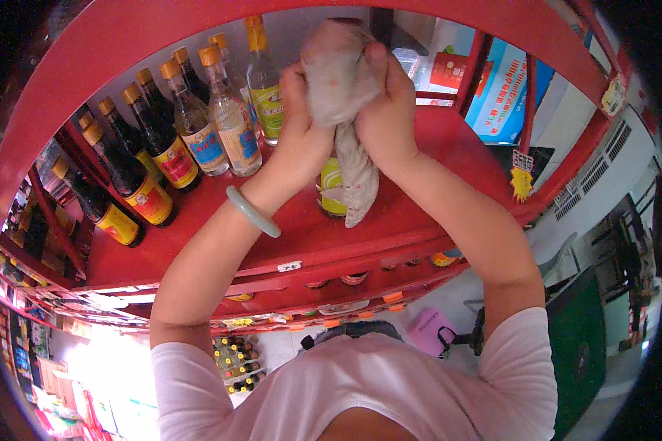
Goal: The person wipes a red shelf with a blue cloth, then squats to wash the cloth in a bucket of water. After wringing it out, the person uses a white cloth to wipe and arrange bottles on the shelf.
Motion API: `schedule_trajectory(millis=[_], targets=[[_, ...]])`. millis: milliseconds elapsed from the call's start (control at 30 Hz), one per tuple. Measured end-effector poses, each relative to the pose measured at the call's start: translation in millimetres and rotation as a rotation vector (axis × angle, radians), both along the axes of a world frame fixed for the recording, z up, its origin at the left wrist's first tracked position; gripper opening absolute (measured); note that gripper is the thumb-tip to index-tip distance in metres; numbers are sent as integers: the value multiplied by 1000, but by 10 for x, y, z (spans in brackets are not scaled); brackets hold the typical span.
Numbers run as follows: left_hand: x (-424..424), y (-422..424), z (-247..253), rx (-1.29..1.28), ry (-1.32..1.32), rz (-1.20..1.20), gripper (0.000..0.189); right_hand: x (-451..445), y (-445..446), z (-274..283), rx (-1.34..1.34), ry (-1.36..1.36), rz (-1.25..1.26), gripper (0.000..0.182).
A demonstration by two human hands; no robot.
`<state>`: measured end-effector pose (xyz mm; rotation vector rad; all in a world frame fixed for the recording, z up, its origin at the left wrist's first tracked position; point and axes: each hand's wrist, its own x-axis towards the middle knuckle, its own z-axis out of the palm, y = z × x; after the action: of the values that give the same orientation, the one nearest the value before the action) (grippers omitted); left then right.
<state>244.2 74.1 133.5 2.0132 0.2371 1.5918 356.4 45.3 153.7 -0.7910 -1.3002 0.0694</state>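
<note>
Both my hands are raised over a red shelf (287,220), holding a crumpled, stained pale cloth (339,77) between them. My left hand (303,121), with a pale bangle on the wrist, grips the cloth's left side. My right hand (389,110) grips its right side. A twisted end of the cloth hangs down in front of a bottle with a yellow-green label (334,184); the bottle's upper part is hidden behind cloth and hands. To the left stand several dark glass bottles (149,187) and clear glass bottles (234,138), upright, with orange-yellow caps.
Red frame bars (471,71) border the shelf, and a blue printed box (499,99) is behind them at right. A yellow star-shaped tag (521,182) hangs there. Lower shelves hold more goods. On the floor are packed bottles (240,361) and a pink bag (433,331).
</note>
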Motion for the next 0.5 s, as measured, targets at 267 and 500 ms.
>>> schedule_trajectory(millis=[267,500], targets=[[80,38,-63,127,0,105,38,252,77,280,102,-192,-223,20],[-46,-143,38,-81,2,52,37,340,-170,258,-94,594,461,55]])
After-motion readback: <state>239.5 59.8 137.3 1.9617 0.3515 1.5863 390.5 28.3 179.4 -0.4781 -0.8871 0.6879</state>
